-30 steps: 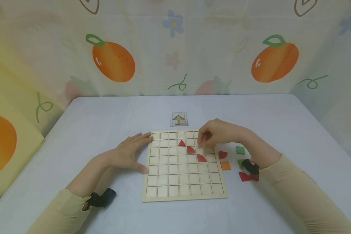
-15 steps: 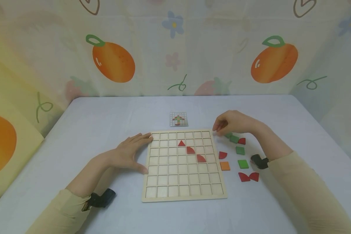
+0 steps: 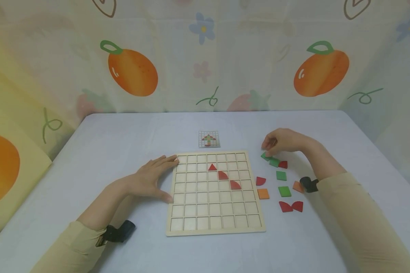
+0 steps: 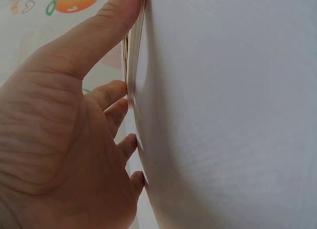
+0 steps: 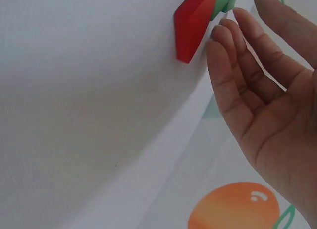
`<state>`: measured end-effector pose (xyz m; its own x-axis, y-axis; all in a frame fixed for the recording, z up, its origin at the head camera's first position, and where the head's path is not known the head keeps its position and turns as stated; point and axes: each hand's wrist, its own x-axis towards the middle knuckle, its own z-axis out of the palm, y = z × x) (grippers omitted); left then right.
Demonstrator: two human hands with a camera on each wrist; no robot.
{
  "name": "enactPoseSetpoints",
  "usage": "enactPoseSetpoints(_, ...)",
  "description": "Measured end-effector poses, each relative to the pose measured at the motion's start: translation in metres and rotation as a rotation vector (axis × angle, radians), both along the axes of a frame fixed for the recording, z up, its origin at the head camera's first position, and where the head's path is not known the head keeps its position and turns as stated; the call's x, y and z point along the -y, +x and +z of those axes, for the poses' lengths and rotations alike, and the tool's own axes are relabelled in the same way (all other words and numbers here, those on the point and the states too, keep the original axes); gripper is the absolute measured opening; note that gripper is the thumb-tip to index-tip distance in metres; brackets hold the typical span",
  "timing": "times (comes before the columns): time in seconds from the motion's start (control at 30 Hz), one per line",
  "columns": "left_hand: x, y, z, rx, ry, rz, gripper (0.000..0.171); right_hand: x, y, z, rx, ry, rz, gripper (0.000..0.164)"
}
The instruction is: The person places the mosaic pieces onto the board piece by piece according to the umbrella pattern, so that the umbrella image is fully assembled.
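Note:
In the head view, my left hand (image 3: 149, 179) spreads over the left edge of a wooden grid board (image 3: 216, 232). Its fingertips reach the upper left corner and its thumb lies along the side. On the board sit a red triangle (image 3: 212, 167) and two red quarter-circle tiles, one near the centre (image 3: 223, 175), the other lower right (image 3: 235, 185). Beyond the board's right corner, my right hand (image 3: 283, 140) has its fingertips right at a green tile (image 3: 265, 156). The right wrist view shows thumb and fingers apart, beside a red tile (image 5: 192, 26) and green ones.
Right of the board lie several loose tiles: green squares (image 3: 284, 191), orange squares (image 3: 263, 193) and red quarter-circles (image 3: 285, 207). A small card (image 3: 208, 139) printed with a coloured grid pattern lies behind the board. A patterned cloth (image 3: 249, 57) hangs behind the white table.
My right hand has left the board's upper right area and moved right and away to the green tiles. The left hand has kept its place.

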<state>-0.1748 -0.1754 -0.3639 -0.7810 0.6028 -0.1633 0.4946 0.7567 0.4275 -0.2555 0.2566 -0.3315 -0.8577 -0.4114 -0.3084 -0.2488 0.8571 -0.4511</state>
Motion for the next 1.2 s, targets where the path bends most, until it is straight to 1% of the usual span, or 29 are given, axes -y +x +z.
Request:
enactPoseSetpoints(0.23, -0.0002, 0.0008, 0.0003, 0.003, 0.007, 0.004, 0.111, -0.0031, 0.0023, -0.0022, 0.052, -0.01, -0.021, 0.029)
enactPoseSetpoints(0.4, 0.0005, 0.0005, -0.001, -0.004, 0.004, 0.004, 0.111, -0.0032, 0.003, -0.0044, 0.068, -0.02, -0.035, 0.032)
enactPoseSetpoints(0.5, 0.0002, 0.0008, -0.0003, -0.001, 0.006, 0.005, 0.111, -0.0024, 0.0037, -0.0055, 0.06, -0.017, -0.041, 0.032)
enactPoseSetpoints(0.67, -0.0002, 0.001, 0.0002, 0.002, 0.014, 0.006, 0.111, -0.0018, 0.0035, -0.0068, 0.032, -0.008, -0.018, 0.032)
enactPoseSetpoints(0.87, -0.0003, 0.0008, -0.0002, 0.012, 0.01, 0.012, 0.112, -0.0026, 0.004, -0.0078, 0.026, 0.001, -0.011, 0.028)
enactPoseSetpoints(1.07, -0.001, 0.0013, 0.0006, 0.005, 0.013, 0.008, 0.112, -0.0025, 0.0051, -0.0075, 0.0, 0.005, -0.012, 0.024)
enactPoseSetpoints(1.2, -0.0009, 0.0015, 0.0002, 0.0, 0.018, 0.003, 0.111, -0.0029, 0.0048, -0.0076, -0.015, -0.008, -0.011, 0.024)
